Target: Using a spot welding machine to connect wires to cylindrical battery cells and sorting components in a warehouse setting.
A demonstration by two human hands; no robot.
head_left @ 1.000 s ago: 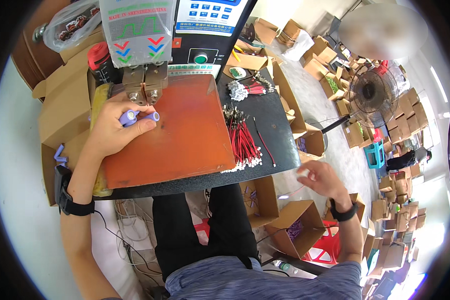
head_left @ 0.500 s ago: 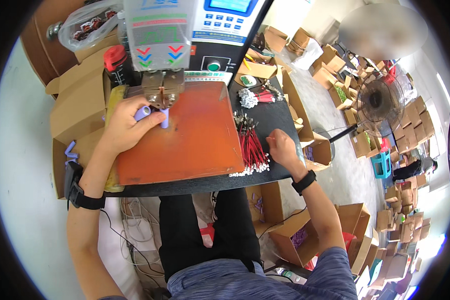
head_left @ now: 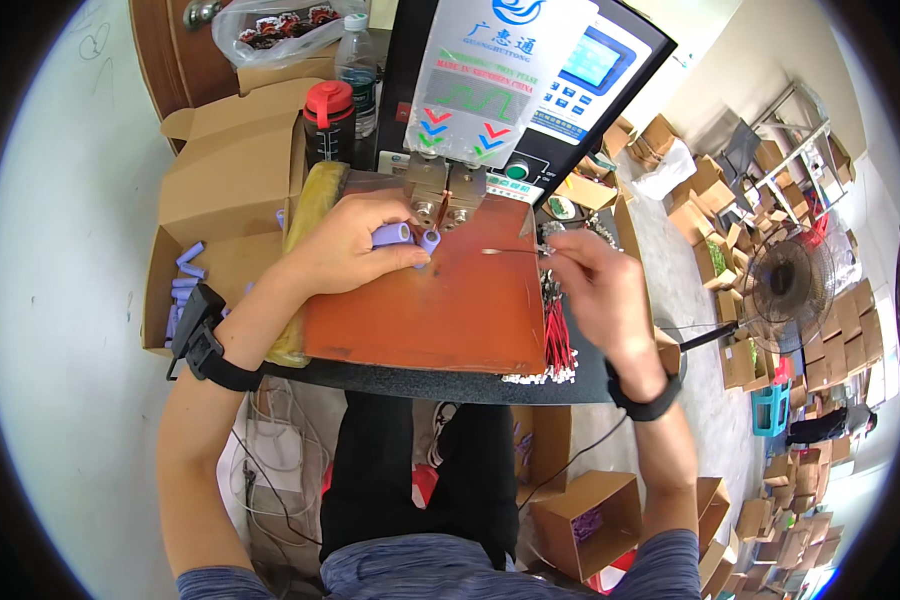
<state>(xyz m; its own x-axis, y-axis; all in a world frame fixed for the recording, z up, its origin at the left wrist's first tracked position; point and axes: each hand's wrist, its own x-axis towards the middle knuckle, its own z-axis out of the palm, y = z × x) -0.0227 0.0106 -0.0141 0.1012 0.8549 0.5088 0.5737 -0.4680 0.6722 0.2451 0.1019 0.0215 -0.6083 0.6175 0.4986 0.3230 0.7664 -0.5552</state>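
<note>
Two purple cylindrical battery cells are in my left hand (head_left: 355, 245). One cell (head_left: 390, 235) lies in the crook of the fingers; the other cell (head_left: 429, 243) is pinched by the thumb, just under the electrodes (head_left: 444, 205) of a bench spot welder (head_left: 470, 100). My right hand (head_left: 605, 285) is closed in a pinch on a thin wire lead (head_left: 518, 252), its flat metal end pointing left toward the cells, with a gap between. An orange mat (head_left: 410, 320) lies beneath both hands. Partly behind my right hand is a bundle of red wire leads (head_left: 557, 340).
On the left an open cardboard box (head_left: 220, 150) contains several purple cells (head_left: 185, 285). A yellow padded strip (head_left: 315, 220) edges the mat. Behind it stand a red-capped bottle (head_left: 328, 115) and a clear bottle (head_left: 357, 65). A fan (head_left: 785, 280) and cartons (head_left: 585, 515) occupy the floor.
My right hand has come left from the table's right side, over the mat's edge, and a wire lead now shows in it. My left hand still holds both cells under the electrodes. The view has shifted.
</note>
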